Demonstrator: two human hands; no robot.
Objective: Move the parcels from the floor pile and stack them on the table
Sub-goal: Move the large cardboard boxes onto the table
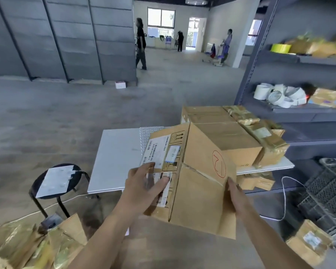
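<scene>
- Head view: I see a cardboard box [198, 181] carried between both hands, tilted, off the floor and in front of the near edge of the white table [116, 158]; a red circled number is marked on its upper face
- My left hand [144, 183] presses flat on the labelled side, fingers fairly straight and spread; it clamps, it does not curl round anything
- My right hand [239, 199] lies along the opposite side, fingers straight against the cardboard
- Stacked parcels [227, 136] already sit on the table's right part, just beyond the carried box
- The floor pile [37, 247] shows at lower left, beside a black stool [56, 181]; grey shelving [299, 113] with tape rolls [279, 96] stands to the right
</scene>
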